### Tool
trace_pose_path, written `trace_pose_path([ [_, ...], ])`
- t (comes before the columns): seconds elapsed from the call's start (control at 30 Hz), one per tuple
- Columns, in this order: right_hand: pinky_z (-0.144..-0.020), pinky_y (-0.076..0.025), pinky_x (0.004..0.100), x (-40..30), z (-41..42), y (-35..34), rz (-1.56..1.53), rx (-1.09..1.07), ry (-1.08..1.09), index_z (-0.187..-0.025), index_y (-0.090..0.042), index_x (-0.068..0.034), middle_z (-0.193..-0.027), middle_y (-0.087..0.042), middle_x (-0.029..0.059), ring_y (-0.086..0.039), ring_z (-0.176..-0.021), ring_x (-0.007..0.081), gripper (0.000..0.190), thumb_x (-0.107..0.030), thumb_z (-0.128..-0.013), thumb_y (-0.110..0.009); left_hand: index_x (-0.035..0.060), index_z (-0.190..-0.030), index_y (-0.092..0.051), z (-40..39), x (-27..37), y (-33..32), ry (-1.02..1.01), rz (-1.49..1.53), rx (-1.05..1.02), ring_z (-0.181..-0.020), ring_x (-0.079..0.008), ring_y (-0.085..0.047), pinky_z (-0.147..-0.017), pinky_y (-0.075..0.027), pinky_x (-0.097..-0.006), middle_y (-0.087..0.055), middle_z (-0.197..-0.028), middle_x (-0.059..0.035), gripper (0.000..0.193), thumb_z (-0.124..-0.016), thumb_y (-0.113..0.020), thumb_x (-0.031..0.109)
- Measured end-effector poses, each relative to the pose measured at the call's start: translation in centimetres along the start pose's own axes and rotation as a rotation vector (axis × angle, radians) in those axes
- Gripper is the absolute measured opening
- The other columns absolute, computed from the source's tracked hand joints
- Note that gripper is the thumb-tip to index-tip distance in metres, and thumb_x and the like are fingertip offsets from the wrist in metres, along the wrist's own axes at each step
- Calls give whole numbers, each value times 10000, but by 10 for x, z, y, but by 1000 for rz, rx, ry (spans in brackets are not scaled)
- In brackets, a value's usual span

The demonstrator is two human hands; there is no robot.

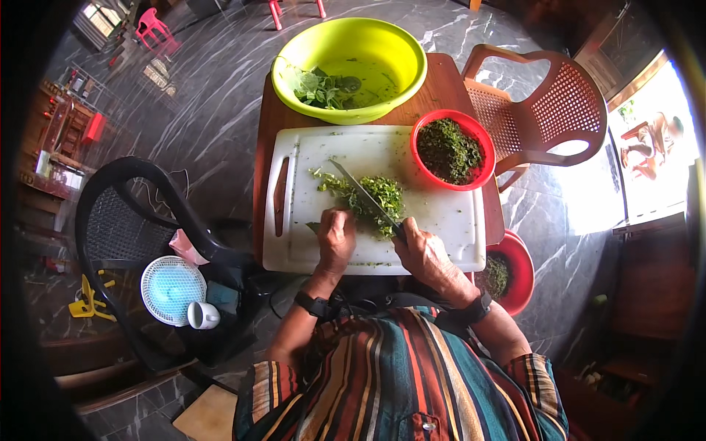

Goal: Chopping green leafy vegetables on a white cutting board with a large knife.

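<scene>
A white plastic cutting board [441,231] lies on a small wooden table. Across it spreads a pile of chopped leafy greens [386,193]. My right hand [424,251] grips the dark handle of a kitchen knife [361,190], whose blade slants up and left over the pile. At the pile's near left side, my left hand [336,237] is curled closed, with a green leaf [313,226] poking out beside it; the fingers hide the rest. A red bowl [490,165] heaped with finely chopped greens [449,151] rests on the board's far right corner.
Behind the board stands a lime-green basin [353,113] with whole leaves [320,91]. Below the table's right side is another red container [524,286] holding chopped greens. A brown plastic chair [568,105] is at right; a black chair [118,231] at left bears a white mug [203,316].
</scene>
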State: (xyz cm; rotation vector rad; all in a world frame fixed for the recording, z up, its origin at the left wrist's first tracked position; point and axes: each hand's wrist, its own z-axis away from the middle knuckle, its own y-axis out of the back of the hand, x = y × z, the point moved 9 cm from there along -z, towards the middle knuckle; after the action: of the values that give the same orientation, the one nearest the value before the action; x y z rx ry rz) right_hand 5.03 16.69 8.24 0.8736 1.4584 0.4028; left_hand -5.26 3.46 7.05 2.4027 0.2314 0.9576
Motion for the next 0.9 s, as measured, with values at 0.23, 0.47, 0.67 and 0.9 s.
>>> trace_pose_path([
  [0.23, -525, -467, 477, -3, -1, -8, 74, -88, 3, -937, -403, -1, -620, -566, 224, -586, -602, 413, 258, -134, -825, -594, 10, -859, -541, 5, -7, -23, -20, 27, -111, -768, -349, -551, -688, -454, -427, -550, -808, -160, 88, -775, -566, -2],
  [0.47, -543, -474, 488, 0, -8, -20, 152, -224, -20, -943, -412, 15, -639, -584, 225, -596, -614, 415, 250, -164, -844, -556, -16, -823, -527, 20, -28, -34, 59, -123, -216, -851, -390, -529, -755, -474, -459, -532, -857, -210, 58, -779, -558, 5],
  [0.67, -534, -476, 498, 9, -31, -41, 173, -203, -66, -937, -405, 9, -620, -583, 225, -593, -607, 427, 229, -169, -852, -521, -8, -781, -518, 10, -7, -32, -12, -90, -223, -819, -378, -523, -765, -467, -465, -516, -813, -190, 46, -769, -563, -8],
  [0.9, -534, -473, 495, 7, -15, -34, 83, -114, -23, -943, -397, 1, -622, -581, 225, -592, -607, 420, 258, -154, -832, -570, 2, -772, -512, 16, -17, -22, 51, -112, -190, -799, -363, -522, -700, -465, -421, -516, -807, -173, 74, -744, -579, -15],
])
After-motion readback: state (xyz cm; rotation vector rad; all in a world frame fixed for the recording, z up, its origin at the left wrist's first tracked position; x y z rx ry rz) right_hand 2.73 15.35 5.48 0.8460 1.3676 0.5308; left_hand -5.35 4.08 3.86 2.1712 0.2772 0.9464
